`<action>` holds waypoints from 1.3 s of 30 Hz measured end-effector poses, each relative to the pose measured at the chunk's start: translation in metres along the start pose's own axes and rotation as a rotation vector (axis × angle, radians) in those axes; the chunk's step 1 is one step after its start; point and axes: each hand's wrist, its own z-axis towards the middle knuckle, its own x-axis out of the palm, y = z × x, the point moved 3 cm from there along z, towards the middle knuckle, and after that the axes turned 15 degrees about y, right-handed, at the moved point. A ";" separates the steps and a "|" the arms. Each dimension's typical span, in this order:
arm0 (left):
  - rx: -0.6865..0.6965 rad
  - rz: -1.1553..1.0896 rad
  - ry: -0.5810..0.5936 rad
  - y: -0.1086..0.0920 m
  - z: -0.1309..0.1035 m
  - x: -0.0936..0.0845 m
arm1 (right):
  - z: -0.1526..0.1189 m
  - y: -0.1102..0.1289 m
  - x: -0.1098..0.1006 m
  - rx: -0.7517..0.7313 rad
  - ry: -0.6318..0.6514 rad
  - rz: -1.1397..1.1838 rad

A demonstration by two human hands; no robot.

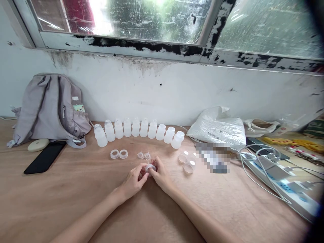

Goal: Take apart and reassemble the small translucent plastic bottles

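Between my hands is a translucent white screw ring (151,166) of the kind used on baby bottles. My left hand (135,179) grips its left side, and my right hand (160,173) closes around the right side. A thin clear part seems to stick up from the ring, but fingers partly cover it. Just beyond the hands stand two clear bottle nipples (143,155). Two more screw rings (118,154) lie to the left. At right sit clear dome caps (188,168). Several frosted bottles (136,127) form an arc behind, most with clear tops and the rightmost ones open.
A grey backpack (48,104) leans on the wall at left, near a black phone (45,157) and a round cream case (38,145). A white plastic package (217,128) stands back right. A power strip (283,185) with cables runs along the right side.
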 end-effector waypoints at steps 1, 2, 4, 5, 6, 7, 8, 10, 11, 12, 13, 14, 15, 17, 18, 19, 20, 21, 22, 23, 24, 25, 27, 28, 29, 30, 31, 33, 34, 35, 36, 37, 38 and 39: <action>0.010 0.010 0.005 -0.001 0.000 0.000 | 0.000 -0.001 0.000 0.000 0.002 0.008; 0.021 0.018 0.012 -0.001 0.000 0.000 | 0.001 -0.002 0.001 0.000 0.007 0.018; 0.047 0.032 0.028 -0.002 0.000 0.000 | 0.002 -0.005 0.001 0.004 0.017 0.037; 0.057 0.041 0.032 -0.003 0.000 0.000 | 0.003 -0.006 0.001 0.008 0.023 0.046; 0.064 0.050 0.032 -0.003 -0.001 0.000 | 0.003 -0.007 0.001 0.013 0.028 0.053; 0.069 0.059 0.027 -0.003 -0.001 -0.001 | 0.004 -0.008 0.001 0.014 0.029 0.058; 0.070 0.064 0.022 -0.003 -0.001 -0.001 | 0.004 -0.008 0.000 0.013 0.026 0.058; 0.067 0.047 0.007 -0.002 -0.001 -0.001 | 0.004 -0.007 -0.001 0.003 0.012 0.049; 0.061 0.018 0.004 -0.002 -0.001 0.000 | 0.004 -0.008 -0.001 0.002 0.009 0.054; 0.051 -0.025 0.001 0.000 -0.001 0.000 | 0.004 -0.008 -0.001 0.007 0.010 0.072; 0.034 -0.082 -0.008 0.002 -0.001 0.001 | 0.004 -0.009 -0.001 0.017 0.017 0.102; 0.010 -0.146 -0.028 0.006 0.000 0.001 | 0.004 -0.009 -0.001 0.026 0.026 0.135; -0.021 -0.214 -0.056 0.010 0.000 0.001 | 0.004 -0.010 -0.001 0.030 0.031 0.159; -0.083 -0.328 -0.110 0.019 0.002 0.000 | 0.003 -0.008 -0.002 0.012 0.027 0.142; -0.099 -0.358 -0.118 0.022 0.003 0.000 | 0.003 -0.006 -0.002 -0.005 0.025 0.110; -0.099 -0.365 -0.106 0.024 0.004 0.000 | 0.003 -0.004 -0.002 -0.023 0.029 0.073; -0.086 -0.354 -0.084 0.025 0.005 -0.001 | 0.003 -0.001 -0.002 -0.038 0.038 0.039; -0.067 -0.341 -0.059 0.025 0.005 -0.001 | 0.003 0.001 -0.001 -0.049 0.051 0.009; -0.054 -0.340 -0.040 0.025 0.006 -0.002 | 0.002 0.003 -0.001 -0.057 0.067 -0.015; -0.051 -0.362 -0.030 0.025 0.006 -0.002 | 0.002 0.005 0.000 -0.061 0.079 -0.038; -0.057 -0.407 -0.031 0.026 0.006 -0.003 | 0.002 0.006 0.000 -0.062 0.086 -0.060; -0.066 -0.469 -0.043 0.027 0.006 -0.004 | 0.002 0.007 0.000 -0.058 0.088 -0.077; -0.082 -0.592 -0.090 0.028 0.007 -0.007 | 0.001 0.007 0.001 -0.048 0.075 -0.075; -0.087 -0.641 -0.127 0.029 0.007 -0.009 | 0.000 0.006 0.001 -0.044 0.057 -0.056; -0.091 -0.681 -0.164 0.030 0.007 -0.011 | -0.001 0.004 0.001 -0.039 0.036 -0.028; -0.095 -0.718 -0.199 0.031 0.007 -0.013 | -0.001 0.001 0.001 -0.033 0.013 0.006; -0.100 -0.748 -0.227 0.032 0.007 -0.014 | -0.001 -0.002 0.000 -0.026 -0.016 0.037; -0.103 -0.784 -0.253 0.033 0.007 -0.015 | 0.003 -0.007 -0.004 -0.009 -0.079 0.068; -0.104 -0.790 -0.252 0.033 0.007 -0.015 | 0.007 -0.008 -0.007 -0.002 -0.113 0.061; -0.106 -0.791 -0.248 0.033 0.007 -0.015 | 0.013 -0.009 -0.012 0.000 -0.147 0.038; -0.109 -0.789 -0.240 0.034 0.007 -0.014 | 0.020 -0.007 -0.018 0.001 -0.172 -0.003; -0.110 -0.787 -0.232 0.034 0.006 -0.013 | 0.029 -0.004 -0.026 0.002 -0.203 -0.057; -0.108 -0.787 -0.227 0.035 0.006 -0.013 | 0.040 0.000 -0.034 0.016 -0.238 -0.110; -0.104 -0.789 -0.223 0.035 0.006 -0.012 | 0.051 0.004 -0.041 0.047 -0.249 -0.171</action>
